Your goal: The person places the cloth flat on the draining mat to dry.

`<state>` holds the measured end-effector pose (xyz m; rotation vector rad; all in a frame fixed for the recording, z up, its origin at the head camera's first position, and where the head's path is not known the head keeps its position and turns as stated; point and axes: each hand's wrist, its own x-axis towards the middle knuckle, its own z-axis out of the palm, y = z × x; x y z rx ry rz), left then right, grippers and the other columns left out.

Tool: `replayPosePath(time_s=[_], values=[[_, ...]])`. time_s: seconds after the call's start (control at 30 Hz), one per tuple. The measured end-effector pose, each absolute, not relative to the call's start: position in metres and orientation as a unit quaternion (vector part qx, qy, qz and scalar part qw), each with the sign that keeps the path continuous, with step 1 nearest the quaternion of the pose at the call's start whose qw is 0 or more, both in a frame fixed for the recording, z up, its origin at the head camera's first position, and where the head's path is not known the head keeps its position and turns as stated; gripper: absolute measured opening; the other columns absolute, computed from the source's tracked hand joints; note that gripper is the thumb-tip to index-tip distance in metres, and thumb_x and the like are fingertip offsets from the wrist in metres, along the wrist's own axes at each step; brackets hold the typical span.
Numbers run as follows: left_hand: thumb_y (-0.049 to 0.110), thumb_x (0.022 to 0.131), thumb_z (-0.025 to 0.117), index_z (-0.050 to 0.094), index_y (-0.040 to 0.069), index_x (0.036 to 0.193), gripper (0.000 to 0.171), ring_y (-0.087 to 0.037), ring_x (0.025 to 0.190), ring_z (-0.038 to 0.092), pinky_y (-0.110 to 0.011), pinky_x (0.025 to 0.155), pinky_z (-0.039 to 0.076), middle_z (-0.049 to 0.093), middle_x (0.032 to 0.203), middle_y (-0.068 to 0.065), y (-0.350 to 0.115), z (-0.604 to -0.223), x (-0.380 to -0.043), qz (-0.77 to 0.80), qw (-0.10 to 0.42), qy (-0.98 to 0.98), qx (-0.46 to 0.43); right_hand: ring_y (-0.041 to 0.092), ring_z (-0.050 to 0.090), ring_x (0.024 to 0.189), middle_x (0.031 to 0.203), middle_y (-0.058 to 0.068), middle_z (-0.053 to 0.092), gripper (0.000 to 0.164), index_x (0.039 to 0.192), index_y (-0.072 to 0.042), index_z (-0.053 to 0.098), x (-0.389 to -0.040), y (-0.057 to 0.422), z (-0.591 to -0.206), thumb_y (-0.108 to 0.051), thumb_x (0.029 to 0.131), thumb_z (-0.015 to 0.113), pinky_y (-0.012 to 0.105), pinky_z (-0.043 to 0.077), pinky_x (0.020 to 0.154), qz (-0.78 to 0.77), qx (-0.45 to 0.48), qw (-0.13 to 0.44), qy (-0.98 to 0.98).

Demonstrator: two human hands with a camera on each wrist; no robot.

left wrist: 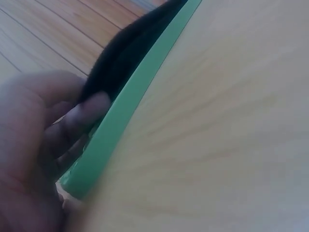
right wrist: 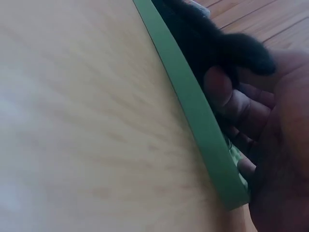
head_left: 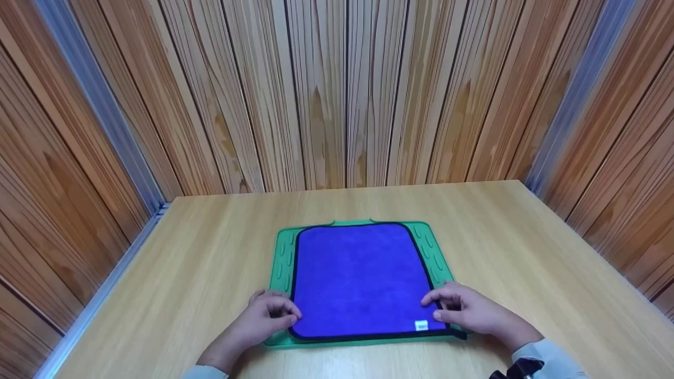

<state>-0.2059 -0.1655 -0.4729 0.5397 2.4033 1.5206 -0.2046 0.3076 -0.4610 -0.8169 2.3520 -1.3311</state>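
A blue cloth (head_left: 360, 279) with black edging and a white tag (head_left: 421, 325) lies over a green board (head_left: 281, 255) with oval marks along its sides. My left hand (head_left: 263, 318) pinches the cloth's left edge by the near corner. At the opposite side, my right hand (head_left: 471, 310) pinches the right edge near the tag. In the left wrist view the cloth's dark edge (left wrist: 120, 58) stands above the board's green rim (left wrist: 128, 104). The right wrist view shows a black loop (right wrist: 251, 52) by the fingers, at the cloth's corner.
Board and cloth lie on a light wooden table (head_left: 210, 273). A wood-panelled wall (head_left: 326, 95) rises behind it, with more panelling at left and right. Grey metal strips (head_left: 100, 89) run along the corners.
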Motion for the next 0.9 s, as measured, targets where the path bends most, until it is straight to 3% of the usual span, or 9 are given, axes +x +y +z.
replayPosePath(time_s=[0.1, 0.2, 0.33, 0.4, 0.47, 0.63, 0.73, 0.9], values=[[0.019, 0.094, 0.073, 0.076, 0.016, 0.093, 0.004, -0.039, 0.133, 0.041, -0.067, 0.112, -0.011, 0.066, 0.105, 0.0, -0.167, -0.474, -0.206, 0.513, 0.117, 0.827, 0.2, 0.022, 0.049, 0.096, 0.1, 0.009, 0.051, 0.024, 0.124, -0.016, 0.067, -0.204, 0.308, -0.461, -0.017, 0.101, 0.063, 0.026, 0.039, 0.076, -0.456, -0.285, 0.154, 0.829], [0.017, 0.094, 0.072, 0.076, 0.017, 0.094, 0.004, -0.037, 0.129, 0.044, -0.065, 0.113, -0.009, 0.065, 0.097, -0.002, -0.167, -0.475, -0.205, 0.504, 0.105, 0.829, 0.218, 0.022, 0.05, 0.115, 0.094, 0.005, 0.056, 0.024, 0.124, -0.016, 0.067, -0.204, 0.309, -0.461, -0.018, 0.1, 0.065, 0.019, 0.037, 0.088, -0.455, -0.288, 0.147, 0.83], [0.02, 0.093, 0.073, 0.074, 0.02, 0.101, 0.008, -0.038, 0.126, 0.042, -0.066, 0.112, -0.008, 0.062, 0.103, -0.004, -0.166, -0.476, -0.202, 0.497, 0.096, 0.835, 0.217, 0.016, 0.052, 0.11, 0.089, 0.001, 0.056, 0.024, 0.123, -0.015, 0.068, -0.205, 0.309, -0.463, -0.018, 0.099, 0.066, 0.019, 0.038, 0.086, -0.45, -0.304, 0.126, 0.83], [0.023, 0.094, 0.073, 0.074, 0.022, 0.106, 0.012, -0.038, 0.128, 0.04, -0.067, 0.111, -0.007, 0.061, 0.115, -0.004, -0.165, -0.476, -0.202, 0.497, 0.095, 0.838, 0.204, 0.016, 0.051, 0.093, 0.093, 0.003, 0.054, 0.026, 0.125, -0.013, 0.067, -0.207, 0.308, -0.464, -0.016, 0.1, 0.065, 0.025, 0.04, 0.078, -0.46, -0.3, 0.121, 0.827], [0.025, 0.095, 0.071, 0.073, 0.023, 0.112, 0.018, -0.038, 0.13, 0.039, -0.066, 0.112, -0.002, 0.063, 0.122, -0.004, -0.163, -0.477, -0.205, 0.496, 0.081, 0.842, 0.196, 0.013, 0.054, 0.094, 0.101, 0.008, 0.057, 0.029, 0.129, -0.01, 0.065, -0.209, 0.307, -0.462, -0.015, 0.101, 0.063, 0.024, 0.043, 0.078, -0.474, -0.281, 0.117, 0.827], [0.027, 0.101, 0.063, 0.071, 0.019, 0.124, 0.026, -0.036, 0.134, 0.044, -0.062, 0.113, 0.019, 0.064, 0.133, -0.004, -0.154, -0.475, -0.218, 0.502, 0.048, 0.848, 0.162, 0.024, 0.053, 0.119, 0.132, 0.013, 0.06, 0.039, 0.138, -0.01, 0.06, -0.221, 0.3, -0.455, -0.025, 0.103, 0.061, 0.031, 0.043, 0.099, -0.468, -0.199, 0.107, 0.855], [0.028, 0.103, 0.06, 0.072, 0.02, 0.124, 0.026, -0.035, 0.135, 0.045, -0.062, 0.114, 0.02, 0.064, 0.134, -0.004, -0.147, -0.473, -0.23, 0.505, 0.033, 0.851, 0.142, 0.027, 0.051, 0.116, 0.138, 0.014, 0.057, 0.041, 0.139, -0.009, 0.06, -0.234, 0.293, -0.451, -0.028, 0.102, 0.061, 0.035, 0.045, 0.095, -0.47, -0.164, 0.104, 0.861], [0.026, 0.104, 0.058, 0.073, 0.017, 0.123, 0.026, -0.035, 0.132, 0.051, -0.06, 0.115, 0.011, 0.066, 0.131, -0.005, -0.14, -0.473, -0.243, 0.496, -0.012, 0.858, 0.133, 0.024, 0.052, 0.103, 0.131, 0.016, 0.059, 0.039, 0.135, -0.005, 0.064, -0.25, 0.285, -0.45, -0.027, 0.102, 0.061, 0.028, 0.049, 0.082, -0.488, -0.152, 0.091, 0.854]])
